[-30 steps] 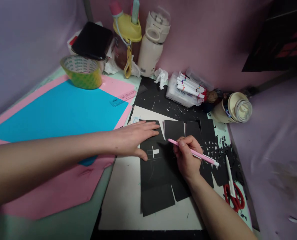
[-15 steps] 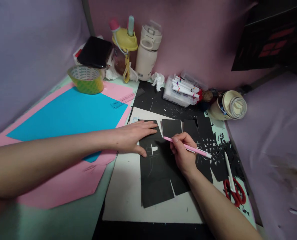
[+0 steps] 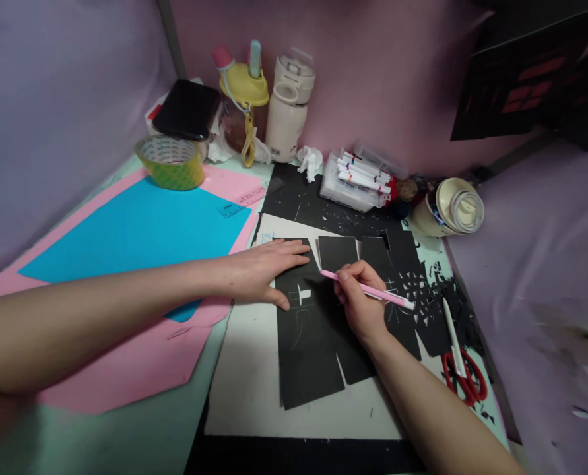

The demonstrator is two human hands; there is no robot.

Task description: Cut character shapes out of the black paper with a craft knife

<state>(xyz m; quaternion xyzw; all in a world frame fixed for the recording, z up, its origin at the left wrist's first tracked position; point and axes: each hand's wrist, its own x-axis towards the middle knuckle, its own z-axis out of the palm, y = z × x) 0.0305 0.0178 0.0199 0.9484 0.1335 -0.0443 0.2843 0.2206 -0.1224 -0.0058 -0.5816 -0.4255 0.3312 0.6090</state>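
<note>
My left hand (image 3: pixel 264 267) lies flat with spread fingers on a black paper piece (image 3: pixel 311 369), holding nothing. A small rectangular cut-out shows white beside my thumb, with thin pale lines drawn around it. My right hand (image 3: pixel 365 303) is closed around a slim pink pen (image 3: pixel 373 290) with a white end. Its tip points left, close to the paper's upper right edge; the point itself is too small to make out. More black paper strips (image 3: pixel 337 249) lie under and beyond my right hand, and a white board (image 3: pixel 244 396) is beneath.
Red scissors (image 3: pixel 476 389) and a white pen (image 3: pixel 451 330) lie right, among black scraps (image 3: pixel 452 297). Blue paper (image 3: pixel 125 231) rests on pink sheets (image 3: pixel 140 369) at left. Behind are tape (image 3: pixel 175 171), bottles (image 3: pixel 286 122), a marker box (image 3: pixel 333 185) and a cup (image 3: pixel 429 214).
The view has shifted slightly. Both hands keep nearly the same place on the black paper, and the pink pen stays in my right hand.
</note>
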